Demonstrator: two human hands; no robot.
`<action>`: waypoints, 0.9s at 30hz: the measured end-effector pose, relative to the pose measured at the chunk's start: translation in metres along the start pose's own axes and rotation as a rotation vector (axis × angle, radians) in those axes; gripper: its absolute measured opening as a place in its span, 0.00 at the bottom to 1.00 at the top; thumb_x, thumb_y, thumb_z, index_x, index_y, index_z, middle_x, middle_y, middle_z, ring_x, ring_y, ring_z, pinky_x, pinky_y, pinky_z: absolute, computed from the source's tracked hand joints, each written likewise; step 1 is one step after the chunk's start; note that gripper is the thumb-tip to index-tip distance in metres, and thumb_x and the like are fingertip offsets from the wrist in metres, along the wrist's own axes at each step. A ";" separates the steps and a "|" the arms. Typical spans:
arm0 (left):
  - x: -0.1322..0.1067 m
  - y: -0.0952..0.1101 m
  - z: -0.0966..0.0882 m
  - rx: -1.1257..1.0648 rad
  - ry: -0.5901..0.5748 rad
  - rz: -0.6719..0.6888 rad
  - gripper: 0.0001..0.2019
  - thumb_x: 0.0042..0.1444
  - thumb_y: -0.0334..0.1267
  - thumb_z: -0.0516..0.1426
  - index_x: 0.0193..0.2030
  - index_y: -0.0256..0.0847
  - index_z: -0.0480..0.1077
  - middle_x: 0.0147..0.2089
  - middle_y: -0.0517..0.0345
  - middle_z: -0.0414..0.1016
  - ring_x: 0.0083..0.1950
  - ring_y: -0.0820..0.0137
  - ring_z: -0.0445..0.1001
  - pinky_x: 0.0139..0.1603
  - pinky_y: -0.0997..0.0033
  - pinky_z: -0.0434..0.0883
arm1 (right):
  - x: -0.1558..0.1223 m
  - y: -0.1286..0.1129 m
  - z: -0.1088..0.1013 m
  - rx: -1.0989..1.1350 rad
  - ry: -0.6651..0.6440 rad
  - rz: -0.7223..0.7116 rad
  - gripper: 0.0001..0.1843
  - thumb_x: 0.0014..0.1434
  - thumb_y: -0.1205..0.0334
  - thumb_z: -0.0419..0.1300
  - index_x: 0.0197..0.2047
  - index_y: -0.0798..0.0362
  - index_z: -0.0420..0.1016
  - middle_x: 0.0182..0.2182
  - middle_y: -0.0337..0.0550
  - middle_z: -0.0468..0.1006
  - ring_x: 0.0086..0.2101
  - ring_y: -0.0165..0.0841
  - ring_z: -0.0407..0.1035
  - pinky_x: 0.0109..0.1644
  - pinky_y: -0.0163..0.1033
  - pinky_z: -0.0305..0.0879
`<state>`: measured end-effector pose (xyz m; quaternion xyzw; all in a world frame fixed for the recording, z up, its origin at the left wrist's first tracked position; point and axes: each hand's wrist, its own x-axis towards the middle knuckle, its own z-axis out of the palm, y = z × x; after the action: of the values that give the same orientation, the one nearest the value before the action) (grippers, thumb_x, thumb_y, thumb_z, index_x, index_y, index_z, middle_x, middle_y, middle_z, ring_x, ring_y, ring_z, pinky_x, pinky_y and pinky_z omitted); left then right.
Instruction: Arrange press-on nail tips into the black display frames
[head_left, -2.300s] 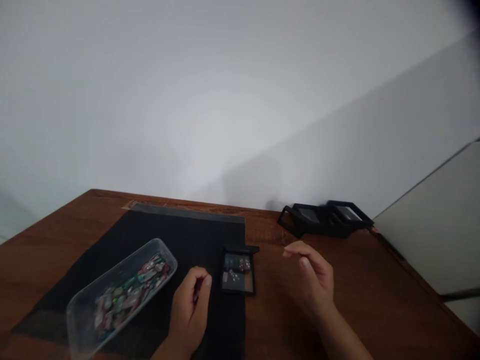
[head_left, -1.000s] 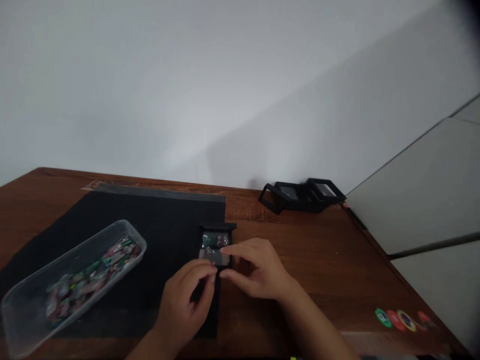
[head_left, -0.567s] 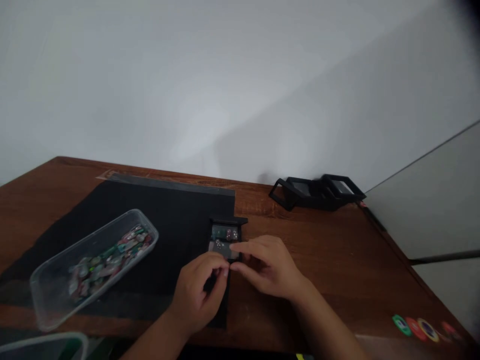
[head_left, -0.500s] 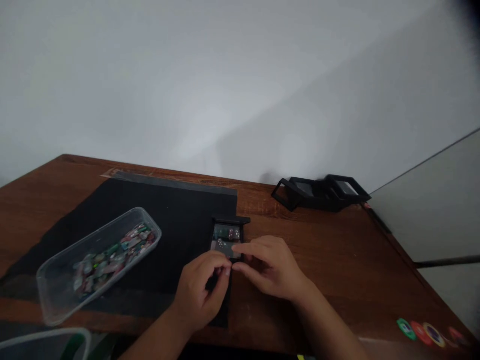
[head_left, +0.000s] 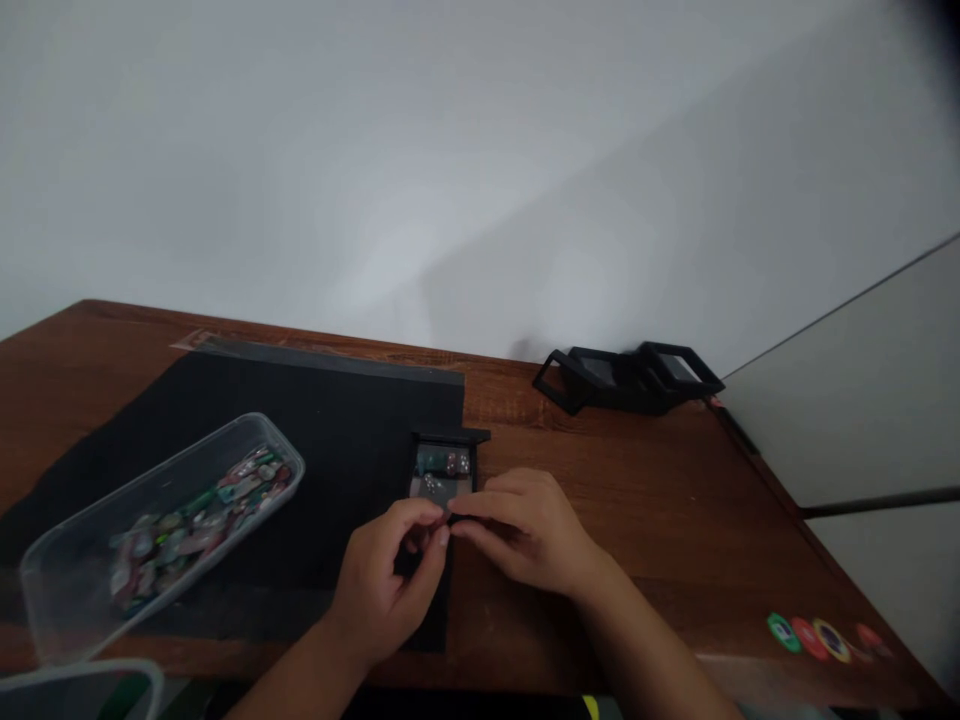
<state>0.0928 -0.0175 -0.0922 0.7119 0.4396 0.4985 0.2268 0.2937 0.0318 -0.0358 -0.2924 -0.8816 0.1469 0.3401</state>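
Observation:
A small black display case [head_left: 444, 468] with dice inside lies at the right edge of a black mat [head_left: 300, 440] on the wooden table [head_left: 637, 500]. My left hand [head_left: 382, 585] and my right hand [head_left: 529, 530] meet fingertip to fingertip at the case's near edge. Both hands are curled in a pinch; what they hold between the fingertips is too small to make out. The near part of the case is hidden by my fingers.
A clear plastic tub [head_left: 150, 530] of coloured pieces sits on the mat at the left. Several empty black frames [head_left: 630, 378] lie by the wall. Coloured chips [head_left: 817, 638] lie at the table's near right corner. Another clear container's rim [head_left: 82, 685] shows at bottom left.
My right hand came in from the right to the case. Both hands now pinch together at its near edge. The view shifted a little.

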 end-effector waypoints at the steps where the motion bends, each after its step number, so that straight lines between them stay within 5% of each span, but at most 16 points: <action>1: -0.001 0.000 0.000 -0.001 0.007 -0.010 0.10 0.62 0.28 0.58 0.49 0.43 0.67 0.37 0.60 0.78 0.31 0.75 0.75 0.33 0.76 0.73 | 0.000 0.000 0.000 -0.003 -0.004 0.003 0.08 0.67 0.57 0.62 0.45 0.49 0.81 0.27 0.35 0.81 0.24 0.26 0.70 0.30 0.35 0.59; 27: 0.005 0.004 -0.002 -0.041 -0.078 -0.020 0.11 0.66 0.29 0.54 0.53 0.46 0.65 0.35 0.62 0.80 0.33 0.75 0.79 0.36 0.76 0.74 | -0.001 0.003 0.003 0.096 -0.080 0.026 0.06 0.66 0.66 0.62 0.45 0.48 0.79 0.35 0.32 0.85 0.31 0.25 0.76 0.37 0.32 0.65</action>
<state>0.0929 -0.0155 -0.0858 0.7215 0.4272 0.4771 0.2634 0.2935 0.0335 -0.0397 -0.2813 -0.8825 0.2049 0.3163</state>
